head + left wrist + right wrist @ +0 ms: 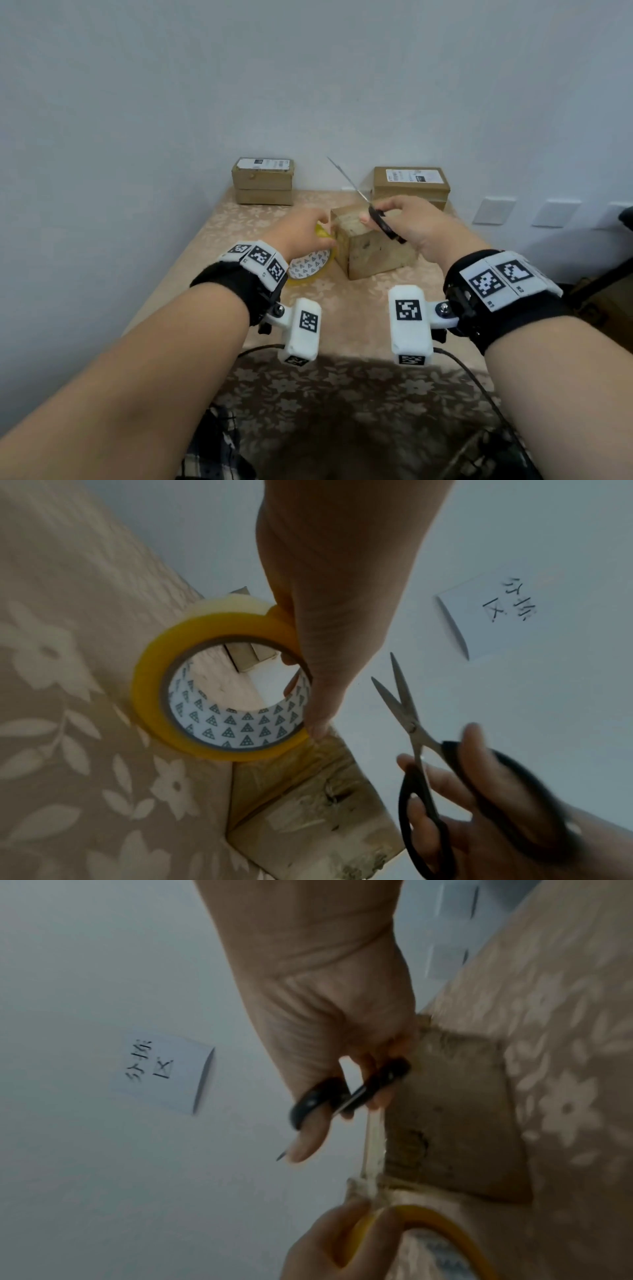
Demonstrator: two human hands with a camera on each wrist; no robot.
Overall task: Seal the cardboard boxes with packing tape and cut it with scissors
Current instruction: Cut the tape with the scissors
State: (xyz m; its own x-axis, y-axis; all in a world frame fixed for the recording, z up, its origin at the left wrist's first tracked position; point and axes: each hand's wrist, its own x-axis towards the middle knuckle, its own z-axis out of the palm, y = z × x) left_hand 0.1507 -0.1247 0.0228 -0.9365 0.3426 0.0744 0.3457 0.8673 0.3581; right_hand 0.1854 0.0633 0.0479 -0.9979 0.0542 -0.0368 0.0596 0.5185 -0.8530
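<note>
A small worn cardboard box [373, 248] stands mid-table. Left of it, my left hand [301, 233] grips a yellow roll of packing tape [310, 265] held upright against the box's left side; the roll [219, 696] has a triangle-printed core. A clear strip of tape [373, 1139] runs from the roll [441, 1231] over the box [455, 1123]. My right hand [407, 219] holds black-handled scissors [383, 222] above the box, thumb and fingers through the loops, with the blades [397, 693] slightly parted and pointing up toward the wall.
Two stacks of labelled cardboard boxes sit at the table's back edge, one at the left [263, 181] and one at the right [411, 186]. The floral tablecloth [342, 377] covers the table. A paper note [493, 615] hangs on the wall.
</note>
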